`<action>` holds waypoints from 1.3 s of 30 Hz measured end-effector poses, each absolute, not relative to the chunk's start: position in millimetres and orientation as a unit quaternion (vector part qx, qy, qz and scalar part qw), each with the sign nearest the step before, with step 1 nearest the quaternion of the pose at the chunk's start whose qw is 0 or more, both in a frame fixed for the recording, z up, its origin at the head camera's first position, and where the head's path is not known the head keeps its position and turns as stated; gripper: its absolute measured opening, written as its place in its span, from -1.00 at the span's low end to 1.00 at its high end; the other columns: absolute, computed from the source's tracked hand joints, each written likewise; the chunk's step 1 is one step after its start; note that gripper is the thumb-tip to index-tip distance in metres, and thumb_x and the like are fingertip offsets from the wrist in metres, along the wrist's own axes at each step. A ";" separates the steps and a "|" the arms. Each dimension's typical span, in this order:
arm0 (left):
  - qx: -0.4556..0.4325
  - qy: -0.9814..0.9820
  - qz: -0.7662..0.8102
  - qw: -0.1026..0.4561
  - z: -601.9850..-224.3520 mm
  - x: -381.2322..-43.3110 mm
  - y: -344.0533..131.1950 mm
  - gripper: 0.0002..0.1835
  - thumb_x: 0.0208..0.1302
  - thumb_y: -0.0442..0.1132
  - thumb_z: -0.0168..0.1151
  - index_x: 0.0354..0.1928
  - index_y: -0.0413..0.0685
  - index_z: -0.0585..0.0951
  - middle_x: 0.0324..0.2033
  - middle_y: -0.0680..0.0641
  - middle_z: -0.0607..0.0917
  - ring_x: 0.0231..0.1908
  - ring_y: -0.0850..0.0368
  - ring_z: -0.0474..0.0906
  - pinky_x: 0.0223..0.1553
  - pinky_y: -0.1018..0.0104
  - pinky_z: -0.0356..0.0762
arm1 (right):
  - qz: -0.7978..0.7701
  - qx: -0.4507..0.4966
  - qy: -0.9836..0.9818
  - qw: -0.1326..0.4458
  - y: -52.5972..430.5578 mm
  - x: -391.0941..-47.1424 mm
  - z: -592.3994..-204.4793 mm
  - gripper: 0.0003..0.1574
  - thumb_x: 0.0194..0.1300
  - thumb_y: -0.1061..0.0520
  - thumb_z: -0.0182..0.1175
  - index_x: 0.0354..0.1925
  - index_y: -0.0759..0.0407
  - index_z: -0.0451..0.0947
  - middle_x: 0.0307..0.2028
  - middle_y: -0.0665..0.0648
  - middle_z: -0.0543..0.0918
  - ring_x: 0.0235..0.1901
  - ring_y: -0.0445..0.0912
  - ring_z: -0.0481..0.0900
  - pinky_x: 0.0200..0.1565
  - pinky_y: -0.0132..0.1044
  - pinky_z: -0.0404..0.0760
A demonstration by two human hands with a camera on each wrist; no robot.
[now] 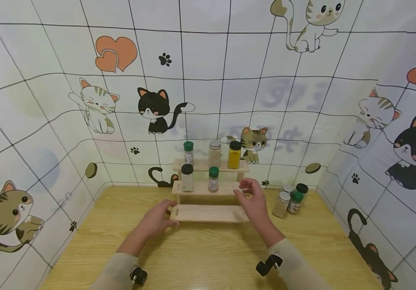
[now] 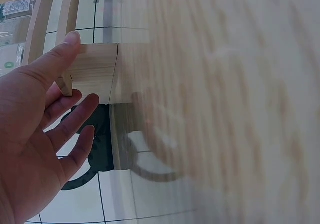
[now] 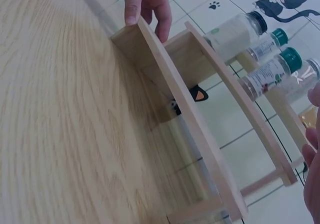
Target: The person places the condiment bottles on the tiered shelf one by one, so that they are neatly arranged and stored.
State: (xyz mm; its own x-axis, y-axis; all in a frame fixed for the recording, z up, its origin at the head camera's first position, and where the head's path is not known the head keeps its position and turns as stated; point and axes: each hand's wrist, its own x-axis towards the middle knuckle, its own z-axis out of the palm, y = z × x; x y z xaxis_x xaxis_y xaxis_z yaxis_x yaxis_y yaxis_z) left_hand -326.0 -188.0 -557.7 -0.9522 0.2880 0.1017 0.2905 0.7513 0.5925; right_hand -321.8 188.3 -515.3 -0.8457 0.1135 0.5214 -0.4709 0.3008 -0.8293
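A three-tier wooden spice rack [image 1: 208, 214] stands on the table. At its left end my left hand [image 1: 155, 219] pinches the lowest board, thumb on one face and fingertips round the corner in the left wrist view. My right hand [image 1: 258, 203] hovers by the right end, fingers apart and loosely bent, holding nothing. On the middle tier stand a black-capped jar [image 1: 187, 180] and a green-capped jar [image 1: 213, 181]. The top tier bears another green-capped jar [image 1: 188, 155], a clear-lidded jar [image 1: 214, 153] and a black-capped jar of yellow spice [image 1: 234, 156]. The lowest tier is bare.
Several spice jars [image 1: 281, 204] are grouped on the wooden table [image 1: 208, 253] to the right of the rack. Behind the table and at both sides hangs a white gridded cloth [image 1: 208, 56] printed with cats, hearts and paw prints.
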 end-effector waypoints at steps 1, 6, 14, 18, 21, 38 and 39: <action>-0.156 -0.936 -0.317 0.003 -557.8 -326.5 -188.4 -0.21 0.21 -0.06 0.74 0.46 0.06 0.60 0.23 0.08 0.66 0.10 0.05 0.72 0.12 -0.09 0.71 | 0.577 0.115 -0.767 0.257 192.3 -321.1 -516.9 -0.55 0.47 0.21 0.51 0.22 0.15 0.59 0.07 0.23 0.70 0.07 0.08 0.67 0.10 -0.22 0.67; -0.167 -0.934 -0.315 0.004 -556.2 -326.3 -189.8 -0.19 0.22 -0.08 0.74 0.49 -0.03 0.60 0.21 0.04 0.66 0.08 0.03 0.72 0.11 -0.10 0.71 | 0.566 0.102 -0.773 0.268 212.6 -312.9 -521.6 -0.63 0.49 0.27 0.47 0.17 0.24 0.60 0.06 0.35 0.68 0.07 0.08 0.64 0.11 -0.20 0.64; -0.170 -0.933 -0.317 0.002 -552.7 -327.5 -189.0 -0.17 0.24 -0.04 0.72 0.51 -0.05 0.58 0.23 0.04 0.65 0.10 0.03 0.72 0.14 -0.10 0.70 | 0.537 0.054 -0.784 0.305 257.0 -296.5 -523.1 -0.60 0.48 0.27 0.48 0.19 0.27 0.61 0.08 0.25 0.67 0.07 0.03 0.62 0.09 -0.35 0.62; -0.168 -0.934 -0.315 0.001 -553.2 -328.2 -189.0 -0.17 0.22 -0.04 0.74 0.49 -0.05 0.59 0.23 0.05 0.65 0.10 0.02 0.72 0.14 -0.11 0.70 | 0.521 0.036 -0.784 0.336 279.8 -289.3 -524.8 -0.57 0.46 0.29 0.49 0.21 0.30 0.60 0.07 0.24 0.66 0.04 0.03 0.63 0.07 -0.42 0.60; -0.168 -0.936 -0.310 0.003 -554.2 -328.8 -189.3 -0.17 0.20 -0.02 0.74 0.47 -0.04 0.61 0.23 0.05 0.66 0.11 0.02 0.72 0.13 -0.11 0.71 | 0.490 0.022 -0.795 0.357 294.2 -285.9 -526.2 -0.50 0.45 0.30 0.49 0.25 0.34 0.57 0.08 0.26 0.63 0.03 0.09 0.62 0.06 -0.41 0.61; -0.168 -0.937 -0.306 0.006 -550.2 -326.3 -187.5 -0.23 0.19 -0.08 0.76 0.42 -0.05 0.63 0.29 0.01 0.67 0.22 -0.08 0.70 0.22 -0.18 0.67 | 0.399 -0.030 -0.855 0.331 319.9 -292.0 -548.3 -0.05 0.32 0.19 0.64 0.50 0.37 0.39 0.25 0.40 0.47 0.25 0.27 0.46 0.23 0.21 0.48; -0.168 -0.938 -0.304 0.006 -550.7 -326.6 -187.5 -0.23 0.19 -0.07 0.76 0.42 -0.04 0.64 0.28 0.02 0.67 0.22 -0.08 0.69 0.22 -0.18 0.66 | 0.400 -0.031 -0.855 0.330 320.1 -292.6 -549.3 -0.04 0.33 0.19 0.64 0.51 0.37 0.38 0.27 0.41 0.47 0.26 0.28 0.46 0.25 0.22 0.48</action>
